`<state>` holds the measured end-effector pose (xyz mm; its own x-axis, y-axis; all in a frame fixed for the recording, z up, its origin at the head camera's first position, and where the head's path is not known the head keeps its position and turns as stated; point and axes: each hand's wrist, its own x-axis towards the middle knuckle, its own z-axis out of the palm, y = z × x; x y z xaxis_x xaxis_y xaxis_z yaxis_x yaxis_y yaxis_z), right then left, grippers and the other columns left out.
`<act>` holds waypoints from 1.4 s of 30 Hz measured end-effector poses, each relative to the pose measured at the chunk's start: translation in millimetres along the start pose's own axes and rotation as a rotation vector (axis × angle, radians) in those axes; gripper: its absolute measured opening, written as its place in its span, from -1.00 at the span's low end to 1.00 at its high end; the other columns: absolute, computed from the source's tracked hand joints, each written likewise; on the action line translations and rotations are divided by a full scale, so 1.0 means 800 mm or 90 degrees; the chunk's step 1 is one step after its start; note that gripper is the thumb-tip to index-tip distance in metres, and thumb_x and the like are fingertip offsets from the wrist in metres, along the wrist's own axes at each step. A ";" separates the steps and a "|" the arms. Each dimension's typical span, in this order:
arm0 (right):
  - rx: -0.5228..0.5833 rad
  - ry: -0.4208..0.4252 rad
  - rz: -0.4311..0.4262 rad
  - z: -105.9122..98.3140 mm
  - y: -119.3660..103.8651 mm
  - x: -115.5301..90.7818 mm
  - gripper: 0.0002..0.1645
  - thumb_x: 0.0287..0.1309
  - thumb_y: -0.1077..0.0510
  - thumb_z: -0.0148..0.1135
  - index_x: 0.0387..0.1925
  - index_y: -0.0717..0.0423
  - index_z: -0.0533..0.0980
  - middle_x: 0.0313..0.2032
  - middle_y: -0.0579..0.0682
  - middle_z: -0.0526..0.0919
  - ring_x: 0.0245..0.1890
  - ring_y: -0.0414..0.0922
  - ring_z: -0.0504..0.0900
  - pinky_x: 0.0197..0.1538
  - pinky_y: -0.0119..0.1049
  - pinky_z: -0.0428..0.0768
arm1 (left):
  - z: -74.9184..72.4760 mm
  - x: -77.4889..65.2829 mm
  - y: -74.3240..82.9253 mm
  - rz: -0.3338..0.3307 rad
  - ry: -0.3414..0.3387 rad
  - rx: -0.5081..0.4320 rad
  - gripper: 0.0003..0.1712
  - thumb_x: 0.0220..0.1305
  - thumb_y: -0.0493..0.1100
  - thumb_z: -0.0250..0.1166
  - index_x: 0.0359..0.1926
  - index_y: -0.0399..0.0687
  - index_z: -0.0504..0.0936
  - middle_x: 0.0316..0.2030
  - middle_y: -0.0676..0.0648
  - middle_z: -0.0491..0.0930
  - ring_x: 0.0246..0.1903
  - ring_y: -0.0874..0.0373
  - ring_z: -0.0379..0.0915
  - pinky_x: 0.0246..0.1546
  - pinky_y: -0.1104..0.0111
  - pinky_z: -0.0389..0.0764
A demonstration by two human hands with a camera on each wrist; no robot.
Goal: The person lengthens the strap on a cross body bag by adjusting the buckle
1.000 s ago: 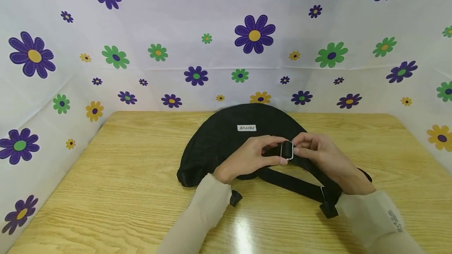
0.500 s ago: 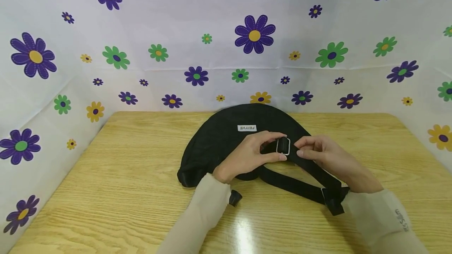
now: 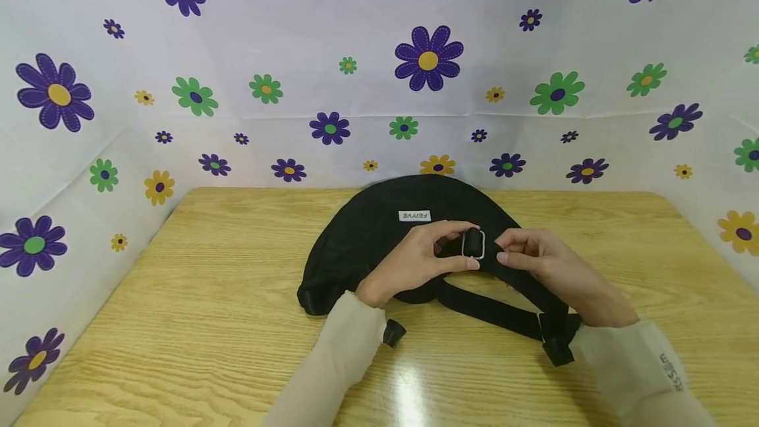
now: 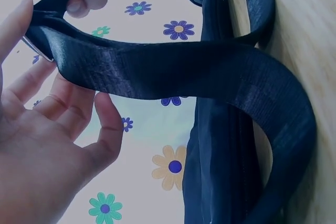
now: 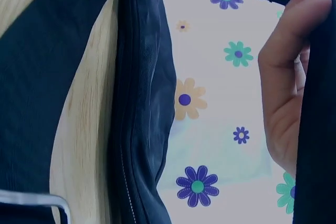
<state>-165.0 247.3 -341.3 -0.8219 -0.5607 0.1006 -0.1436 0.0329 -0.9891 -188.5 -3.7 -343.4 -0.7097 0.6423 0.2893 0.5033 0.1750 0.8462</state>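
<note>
A black half-moon bag (image 3: 350, 236) with a white label (image 3: 414, 215) lies at the back of the table. My left hand (image 3: 406, 265) pinches a metal strap slider (image 3: 474, 244) between thumb and forefinger, in front of the bag. Just right of it, my right hand (image 3: 551, 272) pinches the black strap (image 3: 528, 288) between thumb and forefinger. In the left wrist view the strap (image 4: 157, 69) runs raised from the fingers, then curves down toward the table. The right wrist view has the right hand (image 5: 286, 77) partly covered by strap.
A second slider with a black strap end (image 3: 557, 350) lies by the right sleeve. Another black end piece (image 3: 394, 333) shows beside the left sleeve. The wooden table (image 3: 207, 295) meets a flower-print cloth (image 3: 356, 38) at the back and sides.
The left hand and slider have shifted slightly left. The right hand has drawn a little to the right, so a short stretch of strap now shows between them.
</note>
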 end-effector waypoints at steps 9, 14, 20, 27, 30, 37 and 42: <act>0.004 -0.013 -0.052 0.009 -0.002 0.003 -0.64 0.46 0.44 -0.03 -0.20 0.03 0.62 -0.45 -0.11 0.67 -0.52 -0.19 0.61 -0.41 -0.36 0.59 | 0.012 0.001 0.004 -0.010 -0.034 -0.007 -0.34 0.30 -0.16 0.45 0.37 -0.19 0.49 0.14 -0.08 0.60 0.07 0.17 0.50 -0.01 0.43 0.49; 0.026 -0.065 -0.026 -0.003 -0.001 0.000 -0.66 0.48 0.43 -0.06 -0.12 0.09 0.62 -0.36 -0.07 0.69 -0.43 -0.17 0.64 -0.29 -0.35 0.64 | 0.009 0.001 0.006 -0.002 -0.029 0.000 -0.35 0.30 -0.17 0.45 0.36 -0.21 0.49 0.19 -0.11 0.57 0.15 0.14 0.49 0.11 0.39 0.47; 0.039 -0.129 -0.002 -0.017 0.001 -0.006 -0.62 0.48 0.45 -0.13 -0.07 0.12 0.60 -0.35 -0.03 0.71 -0.40 -0.16 0.67 -0.24 -0.32 0.67 | 0.005 0.001 0.005 -0.009 -0.013 0.007 -0.33 0.30 -0.19 0.45 0.36 -0.27 0.47 0.23 -0.15 0.55 0.20 -0.03 0.48 0.16 0.24 0.50; 0.022 -0.107 -0.003 -0.014 -0.002 -0.004 -0.62 0.51 0.42 -0.13 -0.10 0.07 0.60 -0.38 -0.09 0.70 -0.42 -0.19 0.66 -0.28 -0.36 0.64 | 0.007 0.001 0.004 -0.012 -0.012 -0.008 -0.32 0.30 -0.20 0.44 0.38 -0.29 0.45 0.25 -0.16 0.54 0.20 0.09 0.47 0.17 0.32 0.47; 0.030 -0.091 -0.002 -0.008 -0.004 -0.003 -0.64 0.52 0.42 -0.13 -0.11 0.08 0.59 -0.36 -0.08 0.70 -0.42 -0.19 0.66 -0.29 -0.38 0.64 | 0.010 0.002 0.003 0.001 -0.020 -0.020 -0.37 0.30 -0.22 0.44 0.34 -0.27 0.49 0.20 -0.15 0.57 0.17 0.17 0.49 0.15 0.35 0.47; 0.066 -0.070 -0.008 -0.002 -0.008 -0.001 -0.70 0.51 0.42 -0.12 -0.11 0.11 0.52 -0.32 -0.01 0.75 -0.44 -0.16 0.67 -0.29 -0.34 0.66 | 0.019 0.004 0.004 0.018 -0.033 -0.031 -0.48 0.30 -0.22 0.44 0.25 -0.23 0.57 0.07 -0.10 0.65 0.05 0.33 0.50 0.09 0.45 0.47; 0.072 -0.065 0.008 -0.007 -0.008 -0.002 -0.76 0.50 0.42 -0.10 -0.06 0.14 0.47 -0.31 0.01 0.76 -0.39 -0.14 0.72 -0.25 -0.33 0.67 | 0.012 0.003 0.004 0.010 -0.018 -0.009 -0.43 0.31 -0.21 0.44 0.29 -0.26 0.53 0.15 -0.14 0.60 0.13 0.24 0.50 0.16 0.29 0.49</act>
<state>-166.1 252.8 -334.8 -0.7618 -0.6426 0.0820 -0.0653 -0.0498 -0.9966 -183.8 5.1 -344.2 -0.6873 0.6659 0.2901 0.5069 0.1536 0.8482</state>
